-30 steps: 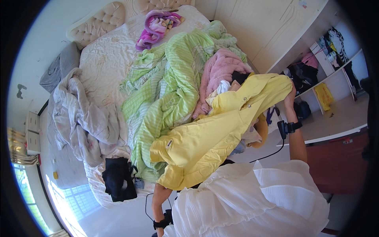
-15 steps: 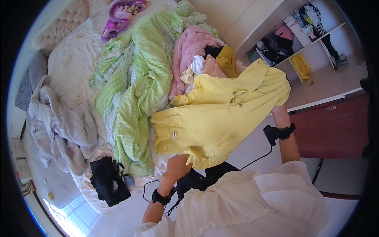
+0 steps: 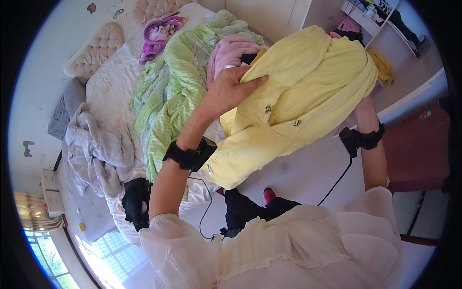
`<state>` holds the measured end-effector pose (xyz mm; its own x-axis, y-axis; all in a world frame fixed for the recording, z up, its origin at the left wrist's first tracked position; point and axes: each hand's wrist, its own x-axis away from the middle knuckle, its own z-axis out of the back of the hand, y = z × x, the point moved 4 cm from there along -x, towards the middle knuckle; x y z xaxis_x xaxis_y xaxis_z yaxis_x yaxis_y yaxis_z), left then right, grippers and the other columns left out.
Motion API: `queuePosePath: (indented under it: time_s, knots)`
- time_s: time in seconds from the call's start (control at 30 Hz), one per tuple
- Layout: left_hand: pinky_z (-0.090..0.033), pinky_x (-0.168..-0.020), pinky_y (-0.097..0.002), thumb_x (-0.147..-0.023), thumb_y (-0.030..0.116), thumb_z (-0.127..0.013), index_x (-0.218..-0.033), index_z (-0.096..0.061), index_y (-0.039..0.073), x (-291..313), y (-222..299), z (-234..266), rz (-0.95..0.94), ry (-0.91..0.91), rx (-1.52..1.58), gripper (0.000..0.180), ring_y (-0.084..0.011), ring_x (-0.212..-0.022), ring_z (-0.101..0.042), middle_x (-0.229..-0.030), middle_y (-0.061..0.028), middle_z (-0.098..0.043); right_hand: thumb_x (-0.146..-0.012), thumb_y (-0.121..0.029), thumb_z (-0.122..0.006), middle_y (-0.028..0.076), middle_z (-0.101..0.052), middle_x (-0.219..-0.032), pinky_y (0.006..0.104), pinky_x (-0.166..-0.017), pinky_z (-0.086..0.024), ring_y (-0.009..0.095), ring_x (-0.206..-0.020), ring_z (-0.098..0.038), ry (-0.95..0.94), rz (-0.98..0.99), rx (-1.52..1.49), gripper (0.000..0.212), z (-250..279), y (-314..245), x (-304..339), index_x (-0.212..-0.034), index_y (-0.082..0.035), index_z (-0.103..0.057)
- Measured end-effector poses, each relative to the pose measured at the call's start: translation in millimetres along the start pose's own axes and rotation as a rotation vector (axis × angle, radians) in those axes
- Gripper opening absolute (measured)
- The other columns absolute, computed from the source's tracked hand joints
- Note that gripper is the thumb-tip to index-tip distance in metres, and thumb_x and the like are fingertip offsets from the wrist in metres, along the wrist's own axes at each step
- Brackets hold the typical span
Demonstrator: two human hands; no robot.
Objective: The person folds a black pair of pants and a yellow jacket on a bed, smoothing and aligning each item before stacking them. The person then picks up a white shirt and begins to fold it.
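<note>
A yellow jacket (image 3: 298,96) with a wide collar and shiny buttons hangs between my arms, its lower part drooping beside the bed. My left hand (image 3: 236,91) pinches the collar edge between thumb and fingers. My right hand (image 3: 367,111) reaches up under the cloth on the other side, with the jacket draped over it. Only the wrist end shows there; its fingers are hidden. Black bands with small boxes and cables sit on both wrists.
The bed holds a crumpled green quilt (image 3: 187,72), a pink fluffy blanket (image 3: 228,50), a grey blanket (image 3: 103,144) and a black bag-like item (image 3: 136,200). Open shelves (image 3: 404,79) with clothes stand at the right, above a dark red panel (image 3: 418,154). Cables hang near my legs.
My left hand has moved up from the jacket's lower edge to its collar. The jacket is lifted higher and its lower part now hangs down. My right hand has risen slightly.
</note>
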<state>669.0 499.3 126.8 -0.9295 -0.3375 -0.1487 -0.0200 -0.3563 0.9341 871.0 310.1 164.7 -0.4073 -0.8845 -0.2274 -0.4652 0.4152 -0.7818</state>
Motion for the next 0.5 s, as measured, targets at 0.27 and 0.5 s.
queuePosePath:
  time_s: [0.27, 0.5]
  knots:
    - [-0.048, -0.066, -0.0226, -0.088, 0.024, -0.061, -0.100, -0.066, -0.002, 29, 116, -54, -0.084, 0.156, -0.126, 0.028, -0.0058, -0.072, -0.058, -0.075, -0.0008, -0.064, -0.095, -0.038, -0.045, 0.007, -0.061, -0.106, 0.0323, -0.081, -0.050, 0.015, -0.091, -0.061, 0.418, -0.211, 0.449, 0.036, 108, 5, 76, -0.114, -0.008, -0.053]
    - [-0.046, -0.061, -0.0211, -0.088, 0.031, -0.062, -0.096, -0.068, -0.001, 84, 131, -61, 0.175, 0.188, -0.254, 0.033, -0.0035, -0.068, -0.057, -0.076, 0.0007, -0.065, -0.094, -0.034, -0.048, 0.004, -0.062, -0.108, 0.0318, -0.082, -0.051, 0.015, -0.092, -0.062, 0.214, 0.026, 0.204, 0.033, 75, -72, 77, -0.115, -0.009, -0.055]
